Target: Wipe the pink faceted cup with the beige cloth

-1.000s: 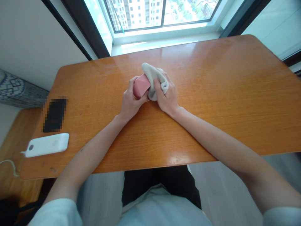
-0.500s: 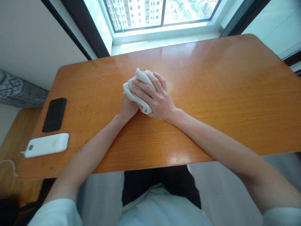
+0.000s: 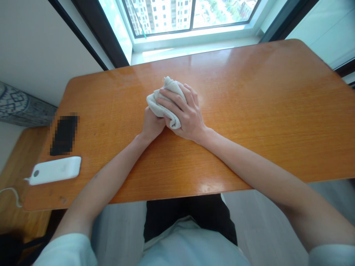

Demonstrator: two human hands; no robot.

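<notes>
A crumpled, folded whitish cloth (image 3: 170,87) is bunched between my two hands above the middle of the wooden table (image 3: 263,111). My right hand (image 3: 188,114) presses over it from the right, its fingers bent across the cloth's top. Underneath and to the left, my left hand (image 3: 153,122) supports the cloth; most of its fingers are hidden by the cloth and by the right hand. The two hands meet near their heels.
On the table's left side lie a dark, pixelated flat object (image 3: 64,136) and a white device (image 3: 55,170) with a cable at its left end. A window (image 3: 191,22) stands beyond the far edge. A patterned grey object (image 3: 24,105) is at the left.
The cloth has shifted slightly up and right and bunched differently, its peak now higher. My right fingers have moved a little with it. The dark object at the left now appears pixelated.
</notes>
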